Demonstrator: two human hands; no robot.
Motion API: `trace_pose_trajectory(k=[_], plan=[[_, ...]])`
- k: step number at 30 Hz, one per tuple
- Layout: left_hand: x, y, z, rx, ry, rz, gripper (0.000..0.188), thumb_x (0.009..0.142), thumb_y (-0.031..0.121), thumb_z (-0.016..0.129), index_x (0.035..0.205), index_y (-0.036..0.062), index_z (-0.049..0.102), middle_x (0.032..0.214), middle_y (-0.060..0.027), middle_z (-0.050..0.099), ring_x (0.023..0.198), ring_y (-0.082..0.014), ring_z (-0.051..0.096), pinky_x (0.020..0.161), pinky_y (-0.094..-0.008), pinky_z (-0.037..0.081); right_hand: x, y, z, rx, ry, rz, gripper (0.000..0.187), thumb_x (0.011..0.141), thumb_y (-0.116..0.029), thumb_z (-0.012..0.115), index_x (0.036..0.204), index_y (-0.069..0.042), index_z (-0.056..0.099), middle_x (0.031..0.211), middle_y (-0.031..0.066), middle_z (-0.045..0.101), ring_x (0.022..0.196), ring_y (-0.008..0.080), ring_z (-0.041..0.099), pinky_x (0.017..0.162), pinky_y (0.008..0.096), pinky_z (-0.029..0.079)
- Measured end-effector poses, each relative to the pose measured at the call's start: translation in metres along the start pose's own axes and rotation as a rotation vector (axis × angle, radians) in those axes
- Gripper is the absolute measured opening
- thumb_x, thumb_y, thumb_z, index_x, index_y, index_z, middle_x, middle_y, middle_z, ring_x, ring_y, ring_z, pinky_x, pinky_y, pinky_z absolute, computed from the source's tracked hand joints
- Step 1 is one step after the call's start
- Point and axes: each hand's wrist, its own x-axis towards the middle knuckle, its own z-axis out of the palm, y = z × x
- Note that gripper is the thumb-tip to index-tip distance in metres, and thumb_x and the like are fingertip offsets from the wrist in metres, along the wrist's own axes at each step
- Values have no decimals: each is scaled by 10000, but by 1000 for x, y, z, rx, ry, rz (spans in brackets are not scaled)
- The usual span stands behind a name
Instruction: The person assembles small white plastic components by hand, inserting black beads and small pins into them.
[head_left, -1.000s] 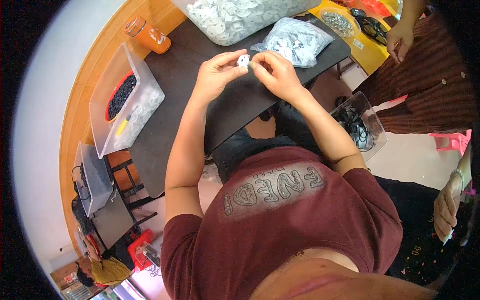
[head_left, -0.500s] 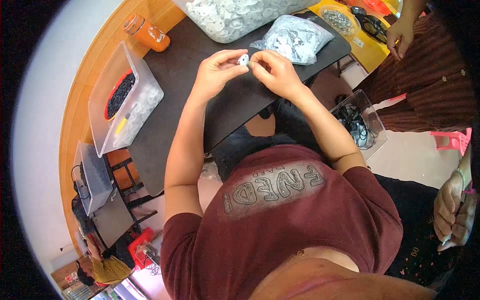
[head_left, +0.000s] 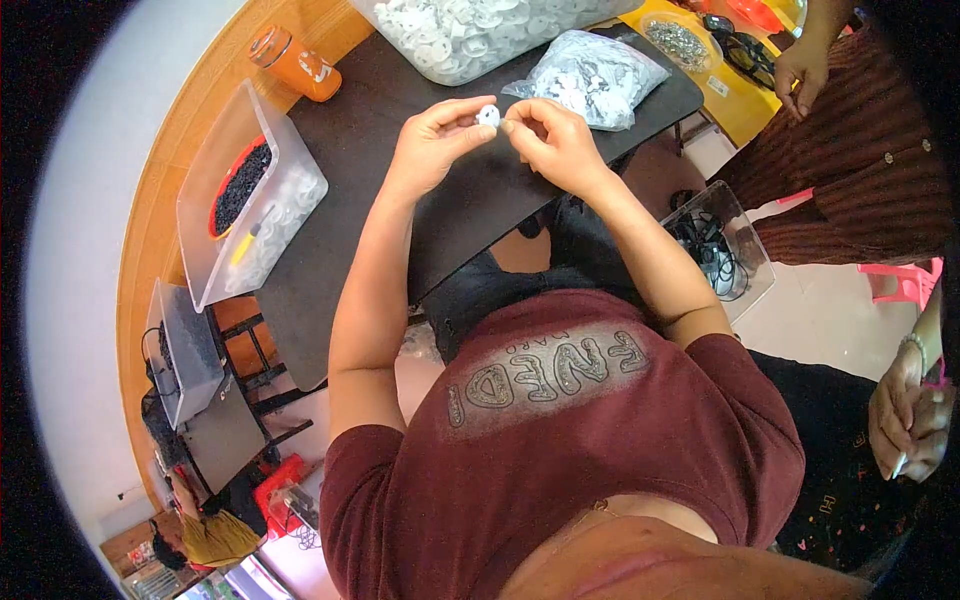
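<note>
Over the dark table, my left hand [head_left: 437,145] pinches a small white plastic part [head_left: 488,116] with dark holes between thumb and fingers. My right hand [head_left: 550,142] is close beside the part, its thumb and index finger pressed together; whatever lies between those fingertips is too small to make out. Just past my right hand lies a clear plastic bag [head_left: 588,80] full of white and dark pieces. Behind my hands stands a large translucent bin [head_left: 435,72] heaped with similar white parts.
On the left of the dark table [head_left: 350,180] are a clear bin [head_left: 187,225] with a red bowl of black bits [head_left: 243,190] and an orange tumbler [head_left: 295,64]. A bowl of metal bits [head_left: 676,42] sits on a yellow surface. Co-workers' hands [head_left: 803,75] show at right.
The white part has turned slightly in my left fingers, showing more of its holed face. My right fingertips have moved a little away from it. A co-worker's hands at right have shifted.
</note>
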Motion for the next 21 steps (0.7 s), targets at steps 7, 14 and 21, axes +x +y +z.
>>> trace_pose_trajectory(k=[7,14,21], plan=[[3,-3,13,-288,60,-126,239,996,207,540,1139,18,577,817,-31,560,718,-105,552,614,-259,507,2,-11,-2,423,-23,416,183,968,-205,621,985,-22,631,654,-9,568,519,52,495,457,199,372],[-1,1,25,-190,102,-149,192,968,216,620,1031,38,584,714,4,503,603,-64,482,443,-199,395,-1,-8,0,438,-48,425,216,967,-224,631,1011,-13,640,686,-10,575,536,55,506,463,202,385],[-3,1,17,-391,-34,-261,179,968,206,616,1006,35,576,729,7,481,601,-60,457,405,-185,337,1,-1,-6,646,-100,384,217,974,-174,617,1099,0,656,743,3,601,587,67,532,503,210,427]])
